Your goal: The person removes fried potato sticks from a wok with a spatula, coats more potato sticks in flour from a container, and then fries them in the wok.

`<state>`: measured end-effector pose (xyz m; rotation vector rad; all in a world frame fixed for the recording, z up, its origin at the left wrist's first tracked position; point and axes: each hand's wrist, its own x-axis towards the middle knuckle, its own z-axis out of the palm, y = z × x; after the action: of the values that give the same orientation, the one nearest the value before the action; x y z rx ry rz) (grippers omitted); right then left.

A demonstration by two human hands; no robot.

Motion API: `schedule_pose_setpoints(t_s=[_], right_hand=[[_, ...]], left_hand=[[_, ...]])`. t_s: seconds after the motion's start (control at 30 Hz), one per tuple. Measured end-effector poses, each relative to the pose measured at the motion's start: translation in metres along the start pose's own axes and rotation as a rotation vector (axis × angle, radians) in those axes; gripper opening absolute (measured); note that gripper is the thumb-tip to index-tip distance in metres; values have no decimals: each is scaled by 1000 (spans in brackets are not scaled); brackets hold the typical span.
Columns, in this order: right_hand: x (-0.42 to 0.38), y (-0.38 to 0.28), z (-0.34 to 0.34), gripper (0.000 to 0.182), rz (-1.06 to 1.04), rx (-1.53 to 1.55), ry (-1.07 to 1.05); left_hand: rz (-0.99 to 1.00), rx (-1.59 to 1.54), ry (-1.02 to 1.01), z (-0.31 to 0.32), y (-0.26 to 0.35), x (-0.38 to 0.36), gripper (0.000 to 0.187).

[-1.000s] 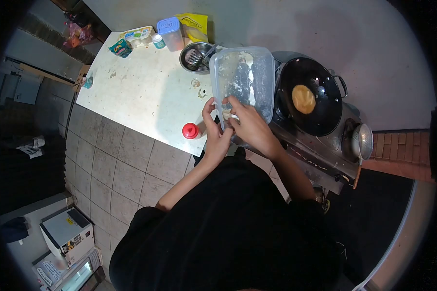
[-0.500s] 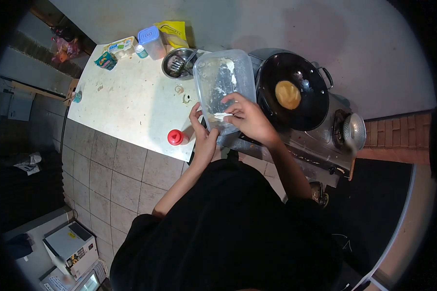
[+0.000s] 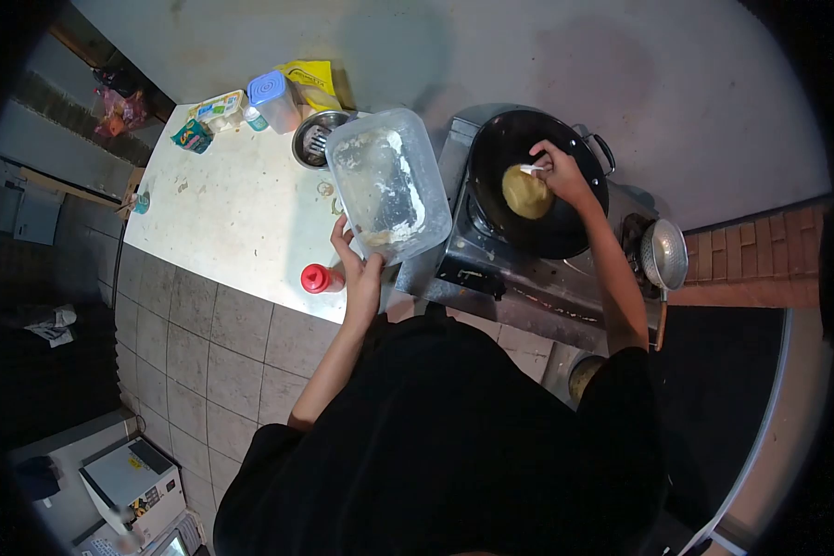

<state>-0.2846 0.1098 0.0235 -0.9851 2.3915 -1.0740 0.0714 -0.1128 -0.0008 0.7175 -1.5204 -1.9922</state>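
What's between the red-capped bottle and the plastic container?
In the head view, the left hand: it sits beside the red-capped bottle, with its grip on the near corner of the plastic container.

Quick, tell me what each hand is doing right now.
Left hand: closed on the near edge of the plastic box.
Right hand: fingertips closed on a small white piece, over the pan.

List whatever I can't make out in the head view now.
All in the head view:
White piece: small, partly covered by the right hand; what it is, I cannot tell.
Golden round in the wok: upper right edge behind that hand.
Metal bowl: lower right side behind the plastic container.
Yellow bag: print too small.
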Motion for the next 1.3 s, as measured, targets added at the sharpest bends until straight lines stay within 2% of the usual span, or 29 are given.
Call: schedule_pose_setpoints(t_s=[0.1,0.17,0.23,0.3,0.4,0.47,0.53,0.57,0.6,0.63,0.7,0.77,0.87,0.97,1.07,1.1,1.17,1.3], right_hand=[[12,22,-1,34,28,-5,-50],[16,26,-4,37,31,48,12],[12,0,-26,37,-19,-120,107],[1,-41,-42,35,-91,-146,228],[-29,-126,-43,34,-158,0,287],[-51,-175,-24,33,-242,68,210],[-65,-207,10,38,-394,-4,43],[-67,-217,32,38,-310,56,-81],[-70,-224,55,39,-319,118,-144],[-67,-222,73,42,-436,77,-214],[-66,-234,102,56,-290,-23,-340],[-71,-238,125,60,-324,-137,-234],[-70,-248,134,59,-273,-153,-262],[-69,-246,145,58,-302,-107,-310],[-62,-251,147,57,-245,-2,-394],[-61,-253,150,57,-245,-2,-396],[-60,-255,156,56,-315,-16,-258],[-58,-251,164,55,-338,52,-293]], left_hand=[[8,17,7,2,4,-1,82],[6,32,17,2,6,-2,83],[5,43,26,4,10,-2,83],[-2,22,33,7,15,-4,84],[12,55,3,6,20,-2,84],[26,84,-10,13,40,-3,84],[42,91,-52,17,54,-5,85],[43,101,-42,17,55,-4,85],[53,98,-68,16,56,-3,86],[53,95,-81,16,57,-2,87],[53,90,-108,16,59,0,89],[124,57,-91,14,54,2,89],[214,41,-36,7,48,6,90],[139,69,-19,4,61,1,87],[195,73,-26,-4,45,7,89],[194,73,-25,-5,44,7,89],[230,82,-29,-5,45,7,89],[155,12,-19,-7,53,7,89]])
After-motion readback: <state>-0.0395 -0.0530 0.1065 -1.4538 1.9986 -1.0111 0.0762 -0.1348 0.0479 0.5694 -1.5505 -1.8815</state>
